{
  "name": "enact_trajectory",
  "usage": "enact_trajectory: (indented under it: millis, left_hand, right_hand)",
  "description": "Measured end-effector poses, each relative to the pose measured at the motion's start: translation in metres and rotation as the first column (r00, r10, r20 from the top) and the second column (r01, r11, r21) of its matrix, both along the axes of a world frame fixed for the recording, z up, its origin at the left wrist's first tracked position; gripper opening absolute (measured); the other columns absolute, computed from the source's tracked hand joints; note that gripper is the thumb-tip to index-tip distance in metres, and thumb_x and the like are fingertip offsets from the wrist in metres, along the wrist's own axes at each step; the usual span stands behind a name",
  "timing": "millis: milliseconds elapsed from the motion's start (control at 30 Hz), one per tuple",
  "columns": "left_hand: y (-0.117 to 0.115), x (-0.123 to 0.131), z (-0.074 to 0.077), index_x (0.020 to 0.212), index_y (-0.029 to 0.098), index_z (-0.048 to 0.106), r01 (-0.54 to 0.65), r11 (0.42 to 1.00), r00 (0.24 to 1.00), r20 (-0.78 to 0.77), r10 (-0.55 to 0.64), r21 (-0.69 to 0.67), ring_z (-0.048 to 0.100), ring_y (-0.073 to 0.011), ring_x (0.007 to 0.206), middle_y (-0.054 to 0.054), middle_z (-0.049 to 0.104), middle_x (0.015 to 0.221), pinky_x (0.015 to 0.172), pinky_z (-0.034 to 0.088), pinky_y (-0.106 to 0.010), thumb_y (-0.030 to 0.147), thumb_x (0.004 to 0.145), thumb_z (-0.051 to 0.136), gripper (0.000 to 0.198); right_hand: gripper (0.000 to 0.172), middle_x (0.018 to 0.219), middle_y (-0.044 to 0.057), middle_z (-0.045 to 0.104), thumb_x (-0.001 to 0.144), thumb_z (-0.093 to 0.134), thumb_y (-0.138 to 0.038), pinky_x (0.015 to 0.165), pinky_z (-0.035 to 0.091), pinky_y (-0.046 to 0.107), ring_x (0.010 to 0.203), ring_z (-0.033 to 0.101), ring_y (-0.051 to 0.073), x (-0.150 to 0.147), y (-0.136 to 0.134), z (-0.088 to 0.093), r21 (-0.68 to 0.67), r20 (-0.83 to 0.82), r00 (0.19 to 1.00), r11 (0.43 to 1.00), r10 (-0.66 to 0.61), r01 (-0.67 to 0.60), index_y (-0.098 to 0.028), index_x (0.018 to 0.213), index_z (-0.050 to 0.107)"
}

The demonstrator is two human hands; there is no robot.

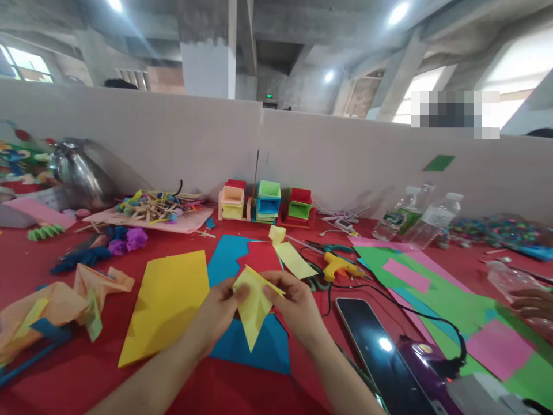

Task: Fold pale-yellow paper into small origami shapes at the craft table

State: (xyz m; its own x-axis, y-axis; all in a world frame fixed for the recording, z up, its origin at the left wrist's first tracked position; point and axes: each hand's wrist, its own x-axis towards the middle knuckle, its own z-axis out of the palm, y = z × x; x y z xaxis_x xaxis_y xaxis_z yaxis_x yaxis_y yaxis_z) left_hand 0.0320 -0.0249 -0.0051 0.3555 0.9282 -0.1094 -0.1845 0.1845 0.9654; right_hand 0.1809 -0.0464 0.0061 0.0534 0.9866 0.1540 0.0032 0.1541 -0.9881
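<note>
Both forearms reach in from near edge, angled inward, hands just apart over blue paper (250,346). Left hand (221,304): thumb on top, fingers curled beneath, pinching left side of folded pale-yellow paper (254,314). Right hand (297,300): thumb pressed on paper's right side, index finger bent along upper edge. Folded paper held between hands, point hanging downward. Left forearm crosses near yellow sheet (170,300); right forearm lies beside smartphone (375,346).

Ceiling lamps (398,13): bright, flaring
Windows (30,63): blown out
Phone (382,357): lamp reflected as glare
Partition (173,135): soft shadows
Picture edges: stretched
</note>
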Motion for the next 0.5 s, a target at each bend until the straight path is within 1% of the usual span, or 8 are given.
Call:
enact_trajectory:
  millis: [67,100,167,200,233,300,367,500]
  left_hand:
    - [0.001,-0.002,0.000,0.085,0.013,0.065,0.005,1.000,1.000,-0.007,-0.005,0.021,0.061,-0.0166,0.060,-0.004,0.068,0.068,0.054,0.046,-0.024,0.044,0.072,0.062,0.034]
    - [0.002,-0.004,0.001,0.083,0.014,0.066,0.031,0.999,0.999,-0.024,-0.030,0.029,0.062,-0.0168,0.060,-0.004,0.068,0.067,0.055,0.045,-0.024,0.043,0.072,0.062,0.032]
    - [0.003,-0.009,0.004,0.082,0.015,0.068,0.147,0.989,0.988,-0.048,-0.146,0.031,0.063,-0.0171,0.059,-0.003,0.069,0.066,0.055,0.046,-0.024,0.040,0.069,0.066,0.029]
    - [0.004,-0.011,0.005,0.085,0.016,0.068,0.197,0.980,0.980,-0.034,-0.196,0.037,0.063,-0.0171,0.060,-0.003,0.070,0.068,0.057,0.046,-0.025,0.039,0.068,0.068,0.029]
    - [0.004,-0.012,0.007,0.090,0.017,0.068,0.213,0.976,0.977,-0.004,-0.213,0.051,0.064,-0.0168,0.061,-0.002,0.070,0.070,0.059,0.047,-0.025,0.037,0.067,0.069,0.031]
    - [0.005,-0.014,0.008,0.097,0.018,0.066,0.209,0.975,0.975,0.060,-0.214,0.073,0.064,-0.0161,0.064,-0.002,0.071,0.075,0.062,0.047,-0.025,0.035,0.066,0.071,0.036]
    - [0.007,-0.015,0.006,0.099,0.017,0.065,0.182,0.981,0.979,0.086,-0.187,0.068,0.064,-0.0156,0.064,-0.003,0.071,0.077,0.062,0.048,-0.024,0.035,0.066,0.071,0.038]
    - [0.012,-0.015,0.003,0.094,0.014,0.066,0.091,0.996,0.993,0.073,-0.091,0.004,0.064,-0.0159,0.060,-0.004,0.071,0.071,0.058,0.047,-0.024,0.036,0.063,0.073,0.038]
  right_hand:
    - [0.023,0.071,0.002,0.061,0.072,0.063,-0.035,0.059,0.044,0.024,0.066,0.056,0.014,-0.003,-0.002,-0.001,0.024,0.058,0.998,0.999,-0.026,0.024,-0.015,0.083,0.063]
    - [0.022,0.070,0.002,0.061,0.073,0.062,-0.035,0.058,0.043,0.024,0.065,0.055,0.014,-0.003,-0.002,-0.001,0.044,0.106,0.992,0.997,-0.062,0.058,-0.014,0.081,0.064]
    - [0.021,0.068,0.001,0.061,0.074,0.060,-0.034,0.055,0.042,0.023,0.063,0.054,0.014,-0.002,-0.004,0.001,0.089,0.176,0.975,0.989,-0.133,0.119,-0.014,0.080,0.064]
    - [0.021,0.071,0.002,0.062,0.074,0.060,-0.033,0.057,0.043,0.024,0.066,0.055,0.015,-0.001,-0.004,0.003,0.102,0.179,0.976,0.989,-0.125,0.108,-0.015,0.084,0.064]
    - [0.022,0.077,0.002,0.064,0.074,0.060,-0.031,0.060,0.044,0.024,0.071,0.057,0.016,0.000,-0.005,0.004,0.117,0.169,0.981,0.990,-0.099,0.080,-0.015,0.089,0.064]
    - [0.026,0.089,0.003,0.065,0.073,0.061,-0.028,0.069,0.046,0.025,0.081,0.059,0.017,0.001,-0.004,0.006,0.143,0.146,0.988,0.989,-0.052,0.031,-0.017,0.096,0.063]
    - [0.029,0.093,0.004,0.065,0.071,0.062,-0.026,0.072,0.046,0.026,0.085,0.059,0.018,0.001,-0.004,0.005,0.141,0.133,0.991,0.990,-0.025,0.006,-0.017,0.099,0.063]
    - [0.031,0.089,0.003,0.066,0.072,0.061,-0.026,0.067,0.047,0.027,0.081,0.060,0.019,-0.003,-0.002,0.001,0.101,0.168,0.985,0.994,0.030,-0.047,-0.017,0.101,0.064]
